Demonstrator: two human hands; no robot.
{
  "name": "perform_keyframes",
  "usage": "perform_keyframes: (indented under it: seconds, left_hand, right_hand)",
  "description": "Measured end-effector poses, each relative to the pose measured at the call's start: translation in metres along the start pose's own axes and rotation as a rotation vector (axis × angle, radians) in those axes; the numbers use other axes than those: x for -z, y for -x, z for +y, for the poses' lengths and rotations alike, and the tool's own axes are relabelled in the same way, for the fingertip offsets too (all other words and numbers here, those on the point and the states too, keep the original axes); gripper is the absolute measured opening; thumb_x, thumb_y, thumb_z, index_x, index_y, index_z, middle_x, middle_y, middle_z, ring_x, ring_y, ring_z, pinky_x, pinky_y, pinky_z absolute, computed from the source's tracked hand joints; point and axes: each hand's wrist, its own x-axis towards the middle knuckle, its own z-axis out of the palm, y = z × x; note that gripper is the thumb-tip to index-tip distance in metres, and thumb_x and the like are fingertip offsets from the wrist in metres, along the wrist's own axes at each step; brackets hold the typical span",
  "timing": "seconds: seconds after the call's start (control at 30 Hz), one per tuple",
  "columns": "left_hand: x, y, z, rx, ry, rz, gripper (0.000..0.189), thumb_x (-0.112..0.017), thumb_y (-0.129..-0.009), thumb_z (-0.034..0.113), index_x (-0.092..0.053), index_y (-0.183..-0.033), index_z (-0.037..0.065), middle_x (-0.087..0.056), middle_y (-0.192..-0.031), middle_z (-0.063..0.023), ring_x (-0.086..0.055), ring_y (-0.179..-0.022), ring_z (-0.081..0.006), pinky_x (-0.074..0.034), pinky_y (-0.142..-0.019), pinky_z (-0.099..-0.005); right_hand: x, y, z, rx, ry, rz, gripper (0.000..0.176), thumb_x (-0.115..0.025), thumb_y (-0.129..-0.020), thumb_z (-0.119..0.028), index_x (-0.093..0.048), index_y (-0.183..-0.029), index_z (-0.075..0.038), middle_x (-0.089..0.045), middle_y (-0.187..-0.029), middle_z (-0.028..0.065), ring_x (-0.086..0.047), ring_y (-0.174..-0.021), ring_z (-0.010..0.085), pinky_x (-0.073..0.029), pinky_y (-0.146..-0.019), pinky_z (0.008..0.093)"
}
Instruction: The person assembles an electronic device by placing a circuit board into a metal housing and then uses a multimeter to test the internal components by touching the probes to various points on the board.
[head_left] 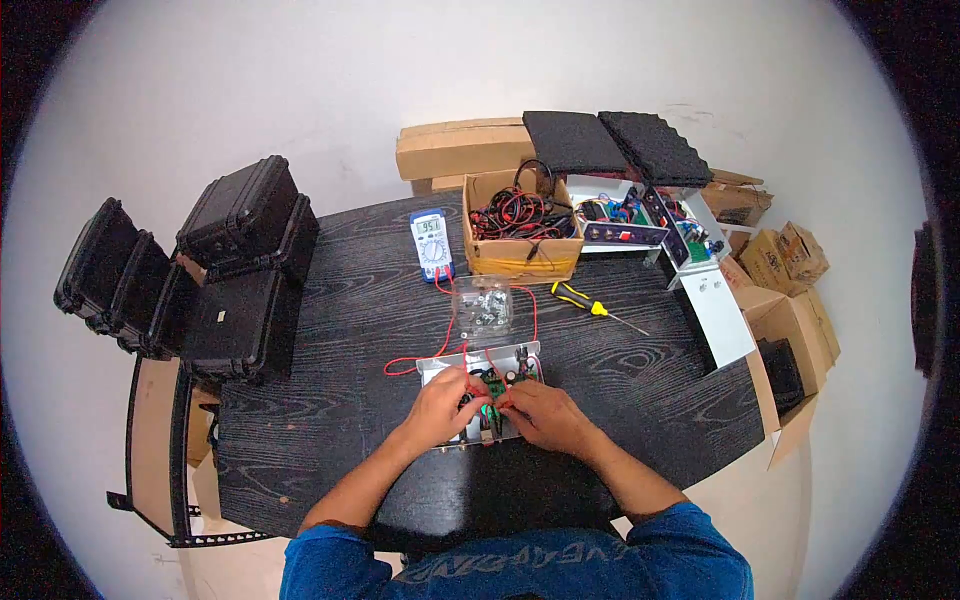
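Observation:
An open white metal case (531,352) with a green circuit board (494,386) inside lies in front of me. My left hand (443,408) is over its left part, fingers pinched around a multimeter probe on a red lead. From the right, my right hand (545,414) reaches over the board, also pinched around a probe with a red lead. Both probe tips are hidden among the fingers and parts. A green light glows between the hands. The blue and white multimeter (432,243) shows digits that look like 951. A clear plastic box (483,309) of small parts sits beyond the case.
A yellow and black screwdriver (580,299) lies right of the clear box. Behind stands a cardboard box (520,261) full of red and black cables. Opened white electronics cases (622,237) fill the back right. Black hard cases (240,325) are stacked at left.

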Motion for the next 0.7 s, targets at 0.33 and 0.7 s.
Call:
perform_keyframes:
  seconds: [0.33,0.7]
  left_hand:
    - [-0.0003,0.0007,-0.0004,0.005,0.006,-0.005,0.017,-0.078,-0.089,0.015,-0.068,-0.098,0.005,-0.069,-0.095,-0.0121,-0.066,-0.090,-0.0316,-0.053,-0.080,-0.0414]
    - [0.0001,0.0002,0.0010,0.017,-0.006,-0.012,0.015,-0.077,-0.089,0.014,-0.069,-0.099,0.006,-0.071,-0.097,-0.0115,-0.066,-0.092,-0.0312,-0.053,-0.081,-0.0410]
  right_hand:
    - [0.0031,-0.0014,-0.0030,-0.003,0.011,-0.030,0.011,-0.069,-0.092,-0.010,-0.068,-0.103,-0.007,-0.068,-0.100,0.0119,-0.068,-0.095,0.0351,-0.056,-0.082,0.0448]
    - [0.0043,-0.0014,-0.0039,-0.008,0.022,-0.034,0.012,-0.068,-0.093,-0.010,-0.068,-0.104,-0.006,-0.068,-0.099,0.0131,-0.067,-0.094,0.0359,-0.055,-0.081,0.0450]
